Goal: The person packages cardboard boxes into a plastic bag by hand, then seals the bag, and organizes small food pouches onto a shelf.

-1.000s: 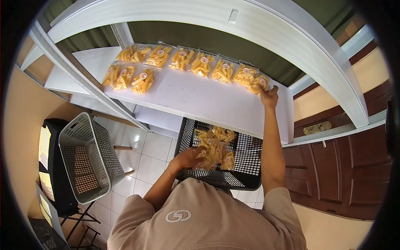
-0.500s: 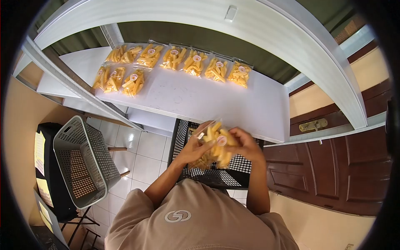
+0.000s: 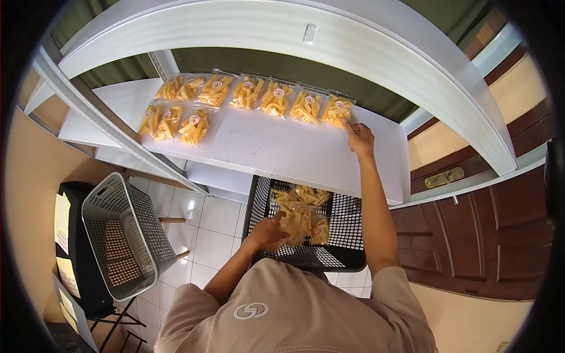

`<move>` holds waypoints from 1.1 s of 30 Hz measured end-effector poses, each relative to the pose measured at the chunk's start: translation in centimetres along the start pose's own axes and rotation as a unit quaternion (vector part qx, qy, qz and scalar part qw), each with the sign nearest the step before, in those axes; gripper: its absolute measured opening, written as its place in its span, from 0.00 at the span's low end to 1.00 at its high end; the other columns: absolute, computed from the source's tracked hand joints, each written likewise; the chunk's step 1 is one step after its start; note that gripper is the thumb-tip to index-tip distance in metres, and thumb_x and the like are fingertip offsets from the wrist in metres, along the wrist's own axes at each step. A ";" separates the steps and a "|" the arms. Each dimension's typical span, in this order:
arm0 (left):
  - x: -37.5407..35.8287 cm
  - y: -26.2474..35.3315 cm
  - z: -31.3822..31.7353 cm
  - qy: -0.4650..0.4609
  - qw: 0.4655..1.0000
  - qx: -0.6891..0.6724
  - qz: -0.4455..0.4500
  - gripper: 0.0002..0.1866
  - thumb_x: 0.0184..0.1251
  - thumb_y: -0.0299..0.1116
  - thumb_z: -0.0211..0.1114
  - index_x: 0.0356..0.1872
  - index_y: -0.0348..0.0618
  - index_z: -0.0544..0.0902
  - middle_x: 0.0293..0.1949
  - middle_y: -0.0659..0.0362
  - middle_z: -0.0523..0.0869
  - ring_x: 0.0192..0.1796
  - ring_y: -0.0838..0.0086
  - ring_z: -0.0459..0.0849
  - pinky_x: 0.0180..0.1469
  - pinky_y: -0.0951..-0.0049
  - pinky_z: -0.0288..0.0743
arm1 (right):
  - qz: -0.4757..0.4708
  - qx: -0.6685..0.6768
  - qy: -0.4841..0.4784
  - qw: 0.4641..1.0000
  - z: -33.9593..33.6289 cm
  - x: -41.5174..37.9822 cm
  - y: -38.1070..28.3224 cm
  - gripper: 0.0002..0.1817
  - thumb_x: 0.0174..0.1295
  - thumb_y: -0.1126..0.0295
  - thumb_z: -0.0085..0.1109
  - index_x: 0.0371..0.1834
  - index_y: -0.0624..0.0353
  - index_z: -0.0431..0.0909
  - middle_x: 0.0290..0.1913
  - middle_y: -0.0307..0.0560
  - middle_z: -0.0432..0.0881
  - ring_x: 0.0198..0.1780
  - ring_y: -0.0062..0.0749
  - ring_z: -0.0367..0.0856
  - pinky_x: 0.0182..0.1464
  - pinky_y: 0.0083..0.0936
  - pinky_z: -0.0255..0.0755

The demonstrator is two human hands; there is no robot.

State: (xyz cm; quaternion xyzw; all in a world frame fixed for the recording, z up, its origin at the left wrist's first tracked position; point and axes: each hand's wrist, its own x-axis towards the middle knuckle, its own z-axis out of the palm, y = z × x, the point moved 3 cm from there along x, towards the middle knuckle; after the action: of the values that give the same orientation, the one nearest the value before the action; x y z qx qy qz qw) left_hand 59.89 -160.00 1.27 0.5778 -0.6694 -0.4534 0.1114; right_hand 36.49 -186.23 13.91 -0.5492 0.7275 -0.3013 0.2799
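Observation:
My right hand [image 3: 359,139] reaches over the white shelf [image 3: 265,141], its fingertips closed at the lower corner of the rightmost packet [image 3: 337,112] of yellow sticks in the back row. Over the black basket [image 3: 347,259], my left hand [image 3: 269,230] is beside a clear packet [image 3: 300,219] of the same sticks; its fingers are partly hidden and blurred. More packets [image 3: 306,194] lie inside the basket. Several labelled packets lie along the back of the shelf, and a shorter row [image 3: 194,127] lies in front at the left.
A grey perforated basket [image 3: 120,235] stands at the left beside a black-covered stand [image 3: 82,253]. The shelf's white upper frame [image 3: 265,29] arches overhead. A brown door [image 3: 465,235] is at the right, and a tiled floor [image 3: 215,235] shows below.
My hands have moved apart. The right one went up from the basket to the rightmost shelf packet; the left went down and left, with a packet beside it. The view has shifted slightly.

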 end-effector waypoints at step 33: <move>-2.9 3.5 -5.5 0.165 0.945 -0.167 0.227 0.32 0.52 0.34 0.76 0.60 0.40 0.73 0.50 0.48 0.83 0.48 0.57 0.85 0.52 0.64 0.78 | -0.016 -0.085 0.026 0.996 6.2 1.3 -3.3 0.46 0.45 0.27 0.62 0.49 0.62 0.80 0.41 0.54 0.86 0.44 0.44 0.85 0.48 0.37 0.77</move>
State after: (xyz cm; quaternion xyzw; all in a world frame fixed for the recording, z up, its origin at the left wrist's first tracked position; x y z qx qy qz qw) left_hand 62.12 -160.39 8.00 0.4500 -0.6698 -0.4202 0.4151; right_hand 42.81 -188.98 12.16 -0.5747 0.7484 -0.2571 0.2085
